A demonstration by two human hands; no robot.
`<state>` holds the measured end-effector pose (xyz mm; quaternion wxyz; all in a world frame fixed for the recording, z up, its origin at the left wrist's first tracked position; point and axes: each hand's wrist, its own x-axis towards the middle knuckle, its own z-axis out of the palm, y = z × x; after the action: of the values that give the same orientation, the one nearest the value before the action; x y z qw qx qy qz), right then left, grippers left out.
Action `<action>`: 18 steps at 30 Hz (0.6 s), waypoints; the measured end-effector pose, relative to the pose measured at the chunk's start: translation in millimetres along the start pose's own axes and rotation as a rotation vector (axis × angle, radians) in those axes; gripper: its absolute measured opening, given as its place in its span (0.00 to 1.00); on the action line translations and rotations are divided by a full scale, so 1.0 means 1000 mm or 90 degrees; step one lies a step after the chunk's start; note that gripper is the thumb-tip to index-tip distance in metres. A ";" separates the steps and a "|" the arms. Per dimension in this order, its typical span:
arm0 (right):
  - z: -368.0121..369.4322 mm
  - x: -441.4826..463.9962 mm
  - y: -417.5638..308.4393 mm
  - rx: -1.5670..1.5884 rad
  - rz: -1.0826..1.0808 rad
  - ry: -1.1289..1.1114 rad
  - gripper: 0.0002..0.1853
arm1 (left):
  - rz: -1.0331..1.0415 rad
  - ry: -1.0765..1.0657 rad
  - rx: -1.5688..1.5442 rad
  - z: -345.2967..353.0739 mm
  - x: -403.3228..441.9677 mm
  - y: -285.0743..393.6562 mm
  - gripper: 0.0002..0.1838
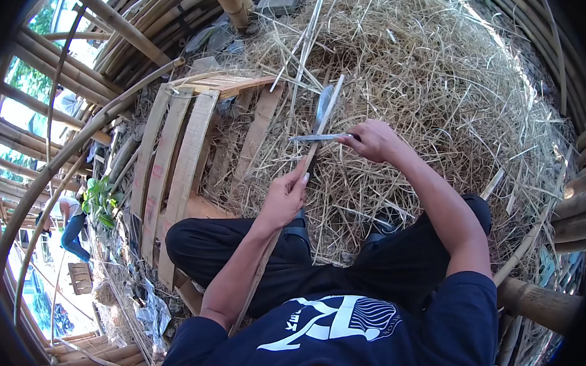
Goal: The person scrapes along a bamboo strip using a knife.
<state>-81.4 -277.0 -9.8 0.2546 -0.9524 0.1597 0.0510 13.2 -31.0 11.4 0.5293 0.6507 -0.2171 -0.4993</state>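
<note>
My left hand (284,199) is closed around a long, thin bamboo strip (333,100), which runs from beside my left forearm up and away over the straw. My right hand (373,141) grips a knife (315,138) by its dark handle, mostly hidden by the fingers. Its blade points left and crosses the strip, seemingly touching it, just beyond my left hand. Behind the strip lies a second, broader blade (323,105), partly covered by it. Several pale split strips (306,43) rest on the shavings farther ahead.
A wooden slatted crate (192,148) stands left of my knees. Shavings (431,77) cover the ground ahead. Bamboo poles (86,83) form a frame on the left, and a thick pole (538,304) lies at right. Beyond the frame is another person (72,228).
</note>
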 end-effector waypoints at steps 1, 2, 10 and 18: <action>0.007 0.003 0.008 -0.005 0.019 -0.001 0.28 | -0.018 0.011 0.016 -0.004 -0.006 0.001 0.26; 0.008 0.005 0.025 0.119 0.177 0.027 0.26 | -0.032 0.024 0.033 -0.007 -0.010 0.003 0.26; -0.031 0.023 0.128 0.320 0.389 0.366 0.40 | -0.040 0.054 -0.026 -0.033 -0.062 0.021 0.26; -0.034 0.013 -0.008 0.925 0.196 0.223 0.13 | -0.024 -0.100 0.059 -0.012 -0.048 0.012 0.26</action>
<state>-65.6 -291.1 21.4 0.7781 -0.5066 0.3224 -0.1841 7.3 9.4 41.1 0.4705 0.6372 -0.2683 -0.5483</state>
